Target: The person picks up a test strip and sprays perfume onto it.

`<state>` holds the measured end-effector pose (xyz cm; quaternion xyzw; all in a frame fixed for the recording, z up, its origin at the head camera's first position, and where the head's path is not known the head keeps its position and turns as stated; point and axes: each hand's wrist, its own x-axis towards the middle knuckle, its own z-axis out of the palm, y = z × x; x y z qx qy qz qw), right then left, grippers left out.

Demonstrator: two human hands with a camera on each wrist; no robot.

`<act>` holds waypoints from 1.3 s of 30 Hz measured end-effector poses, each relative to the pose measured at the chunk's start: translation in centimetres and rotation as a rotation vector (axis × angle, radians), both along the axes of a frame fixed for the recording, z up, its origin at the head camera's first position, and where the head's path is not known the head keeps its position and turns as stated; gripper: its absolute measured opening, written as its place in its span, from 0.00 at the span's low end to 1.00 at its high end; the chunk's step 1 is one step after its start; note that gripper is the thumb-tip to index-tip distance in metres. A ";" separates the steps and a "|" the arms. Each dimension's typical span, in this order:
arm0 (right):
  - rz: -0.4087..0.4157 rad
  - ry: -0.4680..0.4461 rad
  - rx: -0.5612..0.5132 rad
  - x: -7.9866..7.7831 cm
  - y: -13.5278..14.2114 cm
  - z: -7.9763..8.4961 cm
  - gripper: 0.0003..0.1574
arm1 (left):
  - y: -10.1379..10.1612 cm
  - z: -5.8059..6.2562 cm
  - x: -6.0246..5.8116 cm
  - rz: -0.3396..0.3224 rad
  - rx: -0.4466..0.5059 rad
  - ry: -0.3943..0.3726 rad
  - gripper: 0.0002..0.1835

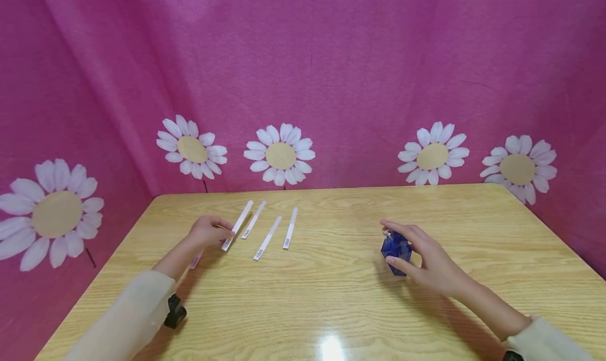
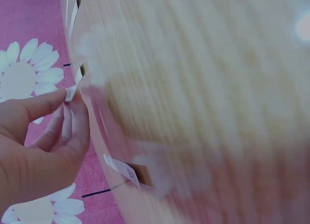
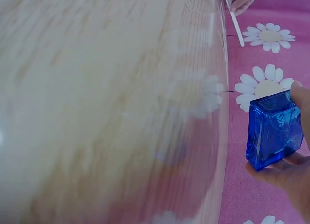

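My left hand (image 1: 208, 232) is over the left part of the table and pinches a white paper test strip (image 1: 241, 217) near its printed end, between thumb and fingertips. The strip slants up and away from me. In the left wrist view the held strip (image 2: 71, 94) shows only as a short end at the fingertips. On the right, my right hand (image 1: 431, 266) holds a blue glass perfume bottle (image 1: 396, 253) between thumb and fingers. In the right wrist view the angular bottle (image 3: 273, 132) appears tilted, with faint lettering on one face.
Three more strips lie right of my left hand: a far one (image 1: 253, 220), a nearer one (image 1: 267, 238) and a rightmost one (image 1: 291, 228). Another strip (image 1: 195, 260) lies partly under the left wrist. Pink daisy-printed cloth (image 1: 350, 87) hangs behind the wooden table (image 1: 312, 308).
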<state>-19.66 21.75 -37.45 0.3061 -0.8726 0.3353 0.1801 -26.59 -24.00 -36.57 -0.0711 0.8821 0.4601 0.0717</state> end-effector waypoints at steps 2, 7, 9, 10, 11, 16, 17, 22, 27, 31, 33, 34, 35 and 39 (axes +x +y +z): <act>0.002 0.005 -0.001 0.0 -0.1 0.0 0.42 | 0.0 -0.2 0.2 -0.039 0.059 0.001 0.16; -0.009 0.036 0.005 -0.1 -0.2 0.0 0.41 | 0.4 -0.4 0.4 -0.108 0.179 -0.007 0.16; -0.022 0.054 0.014 -0.1 -0.2 0.0 0.41 | 0.6 -0.3 0.6 -0.121 0.212 -0.015 0.16; -0.029 0.063 0.019 -0.1 -0.3 -0.1 0.41 | 0.7 -0.3 0.7 -0.125 0.217 -0.018 0.16; -0.034 0.071 0.023 -0.1 -0.3 -0.1 0.41 | 0.7 -0.2 0.8 -0.130 0.222 -0.020 0.16; -0.045 0.093 0.038 0.0 -0.4 -0.1 0.42 | 1.0 0.3 1.5 -0.152 0.238 -0.040 0.18; -0.041 0.095 0.038 0.0 -0.5 -0.1 0.42 | 1.1 0.4 1.6 -0.157 0.241 -0.045 0.18; -0.029 0.103 0.031 0.0 -0.8 0.0 0.41 | 1.5 0.7 1.9 -0.173 0.258 -0.052 0.18; -0.021 0.104 0.024 -0.1 -1.1 0.1 0.40 | 2.0 0.8 1.8 -0.192 0.294 -0.062 0.19; -0.023 0.116 0.019 -0.2 -1.4 0.2 0.40 | 2.6 1.0 1.8 -0.206 0.305 -0.061 0.19; -0.023 0.119 0.015 -0.3 -1.6 0.2 0.40 | 2.9 1.1 1.9 -0.206 0.307 -0.063 0.18; -0.024 0.119 0.014 -0.4 -1.6 0.2 0.40 | 3.1 1.2 2.0 -0.210 0.303 -0.062 0.18; -0.024 0.117 0.013 -0.4 -1.7 0.3 0.40 | 3.2 1.2 2.0 -0.208 0.302 -0.064 0.18; -0.023 0.115 0.014 -0.5 -1.9 0.2 0.39 | 3.6 1.1 2.0 -0.196 0.279 -0.066 0.16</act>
